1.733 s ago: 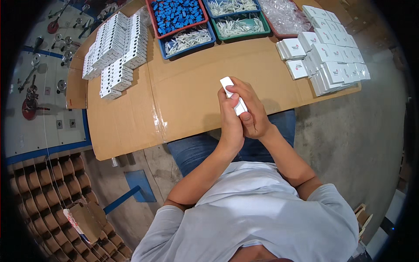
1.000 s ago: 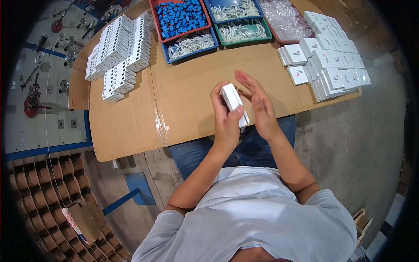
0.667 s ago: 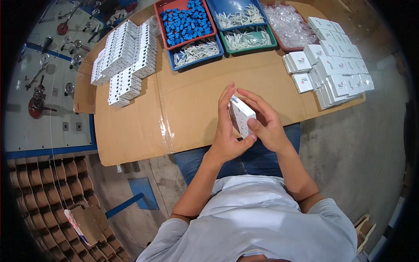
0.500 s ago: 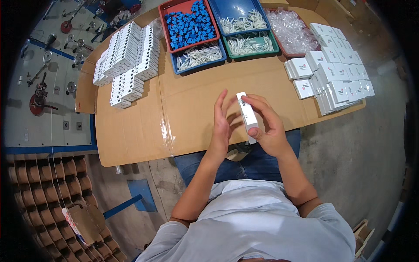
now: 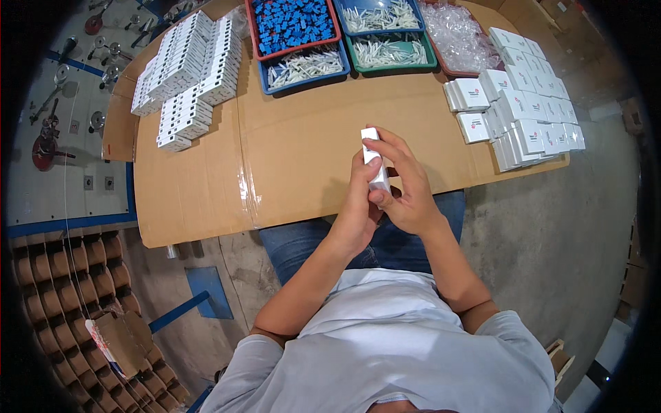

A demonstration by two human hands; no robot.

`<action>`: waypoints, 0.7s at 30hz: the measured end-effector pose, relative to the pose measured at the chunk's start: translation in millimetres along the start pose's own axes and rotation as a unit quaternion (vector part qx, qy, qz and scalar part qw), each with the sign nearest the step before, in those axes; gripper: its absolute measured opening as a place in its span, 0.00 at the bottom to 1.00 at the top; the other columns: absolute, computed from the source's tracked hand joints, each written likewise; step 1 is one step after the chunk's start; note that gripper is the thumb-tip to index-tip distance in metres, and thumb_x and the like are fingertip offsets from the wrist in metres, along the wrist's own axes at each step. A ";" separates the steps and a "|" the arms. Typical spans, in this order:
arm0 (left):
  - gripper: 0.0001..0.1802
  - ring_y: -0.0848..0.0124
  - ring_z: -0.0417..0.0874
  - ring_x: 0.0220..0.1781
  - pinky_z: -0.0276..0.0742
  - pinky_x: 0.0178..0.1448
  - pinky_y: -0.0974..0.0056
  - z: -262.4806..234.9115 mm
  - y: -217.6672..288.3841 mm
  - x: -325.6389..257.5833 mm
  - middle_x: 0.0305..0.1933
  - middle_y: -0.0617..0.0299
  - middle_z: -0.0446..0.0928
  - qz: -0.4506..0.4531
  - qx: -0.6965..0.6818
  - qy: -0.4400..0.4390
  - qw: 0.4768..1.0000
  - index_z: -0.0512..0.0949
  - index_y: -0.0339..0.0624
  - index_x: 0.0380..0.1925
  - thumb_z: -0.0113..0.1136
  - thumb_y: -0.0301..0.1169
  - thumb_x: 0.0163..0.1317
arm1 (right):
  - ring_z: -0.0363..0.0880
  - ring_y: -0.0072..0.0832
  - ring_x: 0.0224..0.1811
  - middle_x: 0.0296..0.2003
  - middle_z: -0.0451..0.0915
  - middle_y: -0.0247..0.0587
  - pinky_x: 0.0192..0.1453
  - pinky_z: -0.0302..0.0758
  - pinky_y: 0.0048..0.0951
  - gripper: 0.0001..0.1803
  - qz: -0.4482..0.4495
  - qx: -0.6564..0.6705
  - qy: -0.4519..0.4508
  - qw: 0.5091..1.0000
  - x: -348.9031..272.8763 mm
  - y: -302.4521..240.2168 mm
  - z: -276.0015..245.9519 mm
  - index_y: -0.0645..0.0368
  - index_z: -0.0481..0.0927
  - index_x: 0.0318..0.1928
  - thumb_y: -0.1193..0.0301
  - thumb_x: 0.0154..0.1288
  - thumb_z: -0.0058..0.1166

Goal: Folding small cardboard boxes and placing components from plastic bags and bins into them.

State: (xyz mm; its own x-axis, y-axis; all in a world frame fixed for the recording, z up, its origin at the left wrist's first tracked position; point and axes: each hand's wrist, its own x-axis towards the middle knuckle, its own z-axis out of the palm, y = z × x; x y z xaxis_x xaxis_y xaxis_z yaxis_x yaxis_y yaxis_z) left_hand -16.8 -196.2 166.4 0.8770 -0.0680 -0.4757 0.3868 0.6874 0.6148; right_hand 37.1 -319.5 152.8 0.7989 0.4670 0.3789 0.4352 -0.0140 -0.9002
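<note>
Stacked in tight rows at left, white cartons [image 5: 182, 69] seem to be arranged to save space. Alongside, we see a red tray [image 5: 299, 50] of blue pieces and a blue tray [image 5: 310, 82] of slender whitish parts. Held above the table [image 5: 296, 158], a white box [image 5: 379, 180] is pinched between the left hand [image 5: 357, 210], thumb across it, and the right hand [image 5: 414, 198], fingers curled around it, apparently for steadiness. Rightward, a green tray [image 5: 396, 67] holds similar parts; a plastic-filled bin [image 5: 455, 71] neighbours piled white packs [image 5: 530, 138].
</note>
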 end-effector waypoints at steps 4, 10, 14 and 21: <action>0.29 0.69 0.80 0.57 0.76 0.62 0.60 5.8 4.2 -1.1 0.53 0.60 0.78 0.010 -0.031 -0.005 0.999 0.73 0.44 0.59 0.49 0.55 0.72 | 0.71 0.50 0.70 0.70 0.68 0.57 0.70 0.70 0.42 0.39 0.000 -0.005 -0.001 1.000 -0.2 1.0 4.3 0.57 0.73 0.70 0.47 0.67 0.64; 0.30 0.69 0.80 0.57 0.75 0.61 0.61 8.5 -10.3 2.4 0.53 0.61 0.77 0.032 -0.056 0.020 0.998 0.72 0.45 0.59 0.46 0.57 0.72 | 0.70 0.53 0.70 0.69 0.68 0.60 0.73 0.67 0.43 0.34 -0.045 -0.050 -0.011 0.998 -1.7 7.9 4.2 0.61 0.72 0.71 0.51 0.75 0.54; 0.30 0.70 0.80 0.56 0.75 0.61 0.61 6.3 -20.1 7.0 0.52 0.61 0.77 0.033 -0.052 0.042 0.997 0.72 0.46 0.58 0.45 0.58 0.72 | 0.70 0.56 0.69 0.69 0.68 0.63 0.72 0.67 0.45 0.30 -0.076 -0.049 -0.002 0.996 -2.5 10.2 5.1 0.64 0.73 0.68 0.54 0.78 0.50; 0.28 0.71 0.79 0.56 0.75 0.59 0.63 13.6 -24.0 7.6 0.52 0.63 0.75 0.080 -0.028 0.044 0.995 0.69 0.47 0.59 0.46 0.57 0.72 | 0.73 0.59 0.64 0.66 0.70 0.67 0.68 0.70 0.46 0.30 -0.107 -0.069 0.029 0.991 -3.2 11.5 6.2 0.67 0.74 0.64 0.52 0.80 0.45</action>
State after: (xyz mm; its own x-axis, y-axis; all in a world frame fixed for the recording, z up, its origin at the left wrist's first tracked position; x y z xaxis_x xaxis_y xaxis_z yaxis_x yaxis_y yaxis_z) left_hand -15.6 -223.1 156.6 0.8966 0.1071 -0.4296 0.2262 0.7233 0.6524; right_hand 37.0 -315.6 140.0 0.7035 0.4211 0.5726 0.6461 -0.0433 -0.7620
